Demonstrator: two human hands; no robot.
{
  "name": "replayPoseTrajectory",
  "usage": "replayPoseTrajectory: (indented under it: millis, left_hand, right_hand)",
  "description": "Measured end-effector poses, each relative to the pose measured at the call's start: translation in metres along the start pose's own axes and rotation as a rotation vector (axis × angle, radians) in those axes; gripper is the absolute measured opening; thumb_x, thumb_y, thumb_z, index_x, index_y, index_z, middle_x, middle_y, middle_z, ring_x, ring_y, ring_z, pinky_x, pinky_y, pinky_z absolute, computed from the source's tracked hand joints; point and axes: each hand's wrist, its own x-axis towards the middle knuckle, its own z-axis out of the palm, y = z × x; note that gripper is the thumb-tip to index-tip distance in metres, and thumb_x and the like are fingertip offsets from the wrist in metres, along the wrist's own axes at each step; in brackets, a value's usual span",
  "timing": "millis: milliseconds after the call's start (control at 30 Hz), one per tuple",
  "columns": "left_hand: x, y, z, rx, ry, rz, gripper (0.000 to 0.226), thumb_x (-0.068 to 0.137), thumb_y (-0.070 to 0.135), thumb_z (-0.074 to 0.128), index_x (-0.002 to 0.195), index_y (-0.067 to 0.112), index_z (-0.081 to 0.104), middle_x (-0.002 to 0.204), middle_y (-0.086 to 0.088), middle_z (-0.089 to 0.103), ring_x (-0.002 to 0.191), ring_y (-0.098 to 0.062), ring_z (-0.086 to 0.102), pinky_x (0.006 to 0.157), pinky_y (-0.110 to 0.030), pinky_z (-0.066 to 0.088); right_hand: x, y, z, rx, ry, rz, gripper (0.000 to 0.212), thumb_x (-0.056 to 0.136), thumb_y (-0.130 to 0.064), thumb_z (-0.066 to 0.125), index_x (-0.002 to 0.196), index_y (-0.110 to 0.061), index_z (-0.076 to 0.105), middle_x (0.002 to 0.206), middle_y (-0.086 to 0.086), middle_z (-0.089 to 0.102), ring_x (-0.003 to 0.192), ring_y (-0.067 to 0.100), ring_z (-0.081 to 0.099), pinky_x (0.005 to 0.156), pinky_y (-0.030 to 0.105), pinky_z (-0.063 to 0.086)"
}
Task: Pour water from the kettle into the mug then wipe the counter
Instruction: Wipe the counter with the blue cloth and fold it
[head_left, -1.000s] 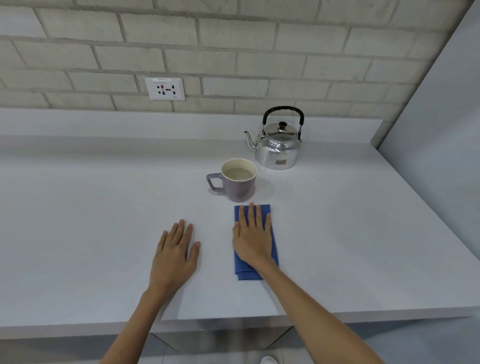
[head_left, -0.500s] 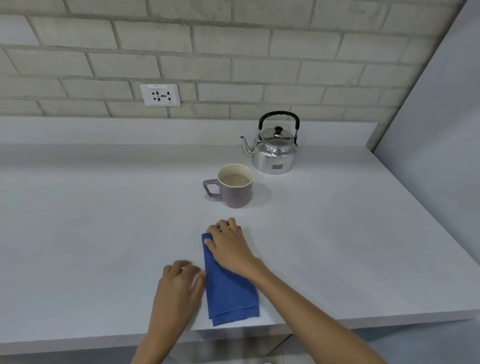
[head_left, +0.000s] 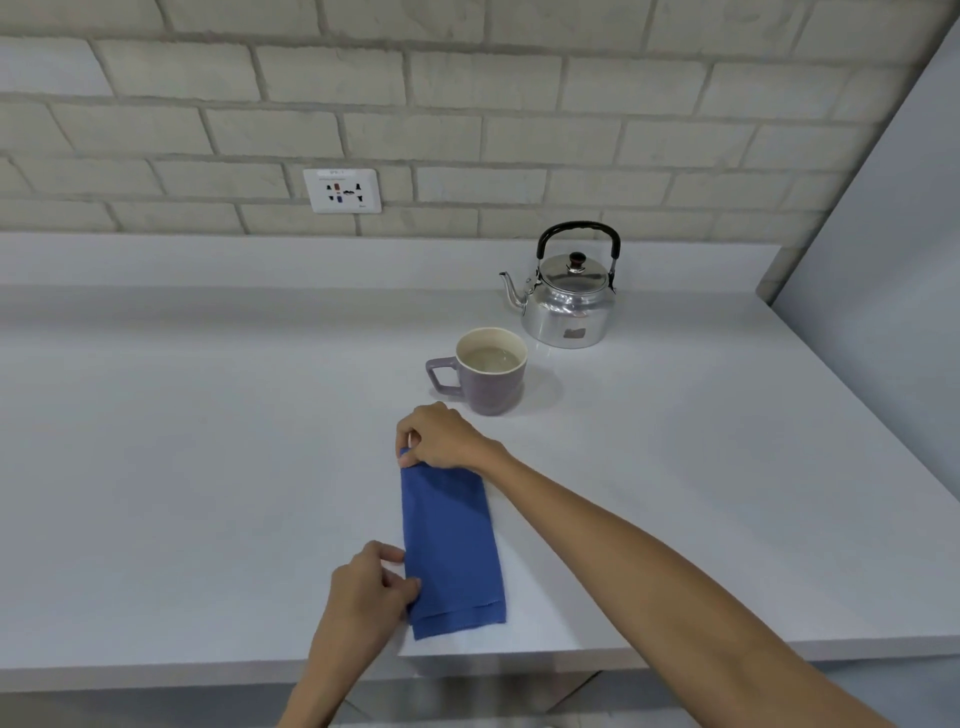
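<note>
A folded blue cloth (head_left: 451, 545) lies lengthwise on the white counter (head_left: 208, 441), close to its front edge. My right hand (head_left: 441, 439) pinches the cloth's far left corner. My left hand (head_left: 371, 584) pinches its near left edge. Just beyond my right hand stands a purple mug (head_left: 491, 370) holding water, its handle pointing left. A shiny metal kettle (head_left: 569, 293) with a black handle sits upright behind the mug, its spout pointing left.
A brick wall with a white power socket (head_left: 342, 190) runs along the back, above a low upstand. A grey panel (head_left: 883, 260) closes off the right side. The counter's front edge (head_left: 675, 652) lies just below the cloth.
My right hand went from lying flat on the cloth to pinching its far corner. My left hand left the bare counter and took the cloth's near left edge. The cloth slid toward the front edge.
</note>
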Motion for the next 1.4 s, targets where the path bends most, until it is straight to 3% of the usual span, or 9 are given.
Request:
replayPoseTrajectory:
  millis: [167, 333, 600, 700, 833, 900, 1000, 1167, 1400]
  left_hand:
    - [0.009, -0.013, -0.033, -0.005, 0.111, -0.036, 0.016, 0.079, 0.006, 0.068, 0.093, 0.009, 0.061, 0.052, 0.001, 0.067, 0.055, -0.010, 0.063, 0.050, -0.019, 0.038]
    - [0.014, -0.028, -0.057, 0.013, 0.212, -0.058, 0.014, 0.080, 0.004, 0.067, 0.093, 0.006, 0.062, 0.055, -0.001, 0.068, 0.060, -0.017, 0.063, 0.053, -0.023, 0.039]
    - [0.017, -0.040, -0.060, 0.089, 0.344, -0.037, 0.020, 0.086, 0.002, 0.059, 0.105, -0.002, 0.058, 0.063, -0.010, 0.065, 0.063, -0.021, 0.055, 0.053, -0.028, 0.037]
    - [0.015, -0.040, -0.052, 0.196, 0.409, -0.016, 0.029, 0.085, -0.002, 0.057, 0.114, -0.007, 0.053, 0.086, -0.024, 0.064, 0.081, -0.037, 0.056, 0.067, -0.042, 0.044]
    - [0.013, -0.036, -0.034, 0.394, 0.490, 0.122, 0.047, 0.085, 0.007, 0.063, 0.126, -0.008, 0.047, 0.125, -0.035, 0.046, 0.110, -0.052, 0.043, 0.078, -0.060, 0.045]
    - [0.014, -0.034, -0.024, 0.432, 0.422, 0.221, 0.057, 0.093, 0.030, 0.049, 0.135, -0.007, 0.039, 0.139, -0.033, 0.039, 0.122, -0.051, 0.041, 0.089, -0.062, 0.044]
    - [0.019, -0.036, -0.012, 0.567, 0.270, 0.229, 0.104, 0.078, 0.070, -0.009, 0.143, -0.007, 0.017, 0.152, -0.027, 0.020, 0.141, -0.040, 0.022, 0.111, -0.057, 0.025]
    - [0.026, -0.048, -0.009, 0.641, 0.170, 0.246, 0.099, 0.086, 0.064, -0.008, 0.134, -0.011, 0.035, 0.141, -0.028, 0.040, 0.131, -0.039, 0.038, 0.104, -0.058, 0.032]
    - [0.029, -0.046, -0.012, 0.741, 0.159, 0.169, 0.117, 0.045, 0.073, -0.044, 0.139, 0.010, -0.018, 0.158, -0.011, -0.009, 0.141, -0.016, -0.016, 0.119, -0.045, 0.003]
  right_hand:
    - [0.021, -0.034, 0.014, 0.077, 0.063, -0.024, 0.009, 0.079, 0.002, 0.066, 0.088, -0.001, 0.069, 0.090, 0.008, 0.058, 0.064, 0.023, 0.058, 0.069, 0.039, 0.056]
    - [0.038, -0.061, 0.031, 0.107, 0.124, -0.071, 0.007, 0.083, 0.006, 0.061, 0.087, 0.005, 0.066, 0.104, 0.021, 0.062, 0.095, 0.035, 0.059, 0.075, 0.039, 0.053]
    - [0.046, -0.071, 0.063, 0.163, 0.192, -0.064, 0.014, 0.091, 0.009, 0.046, 0.093, 0.011, 0.060, 0.109, 0.026, 0.051, 0.094, 0.041, 0.056, 0.082, 0.047, 0.052]
    - [0.041, -0.064, 0.070, 0.246, 0.152, -0.082, 0.025, 0.095, 0.005, 0.041, 0.116, 0.006, 0.055, 0.121, 0.025, 0.047, 0.104, 0.037, 0.054, 0.087, 0.041, 0.049]
    - [0.033, -0.058, 0.087, 0.230, 0.152, -0.155, 0.055, 0.095, 0.004, 0.040, 0.146, -0.008, 0.024, 0.152, 0.016, 0.021, 0.129, 0.034, 0.036, 0.103, 0.039, 0.036]
    - [0.029, -0.050, 0.100, 0.081, 0.207, -0.204, 0.059, 0.095, 0.001, 0.044, 0.148, -0.007, 0.020, 0.158, 0.016, 0.011, 0.143, 0.030, 0.012, 0.116, 0.041, 0.018]
    - [0.025, -0.032, 0.113, -0.139, 0.162, -0.165, 0.052, 0.103, -0.018, 0.033, 0.149, -0.005, 0.014, 0.160, 0.015, 0.002, 0.147, 0.026, -0.004, 0.120, 0.043, -0.001]
    - [0.022, -0.023, 0.123, -0.243, 0.167, -0.073, 0.055, 0.105, -0.029, 0.022, 0.151, -0.007, 0.002, 0.161, 0.012, -0.003, 0.147, 0.022, -0.010, 0.119, 0.042, -0.007]
    - [0.014, -0.025, 0.093, -0.023, 0.016, -0.107, 0.053, 0.105, -0.027, 0.021, 0.151, -0.005, 0.004, 0.161, 0.013, -0.003, 0.147, 0.022, -0.009, 0.119, 0.039, -0.006]
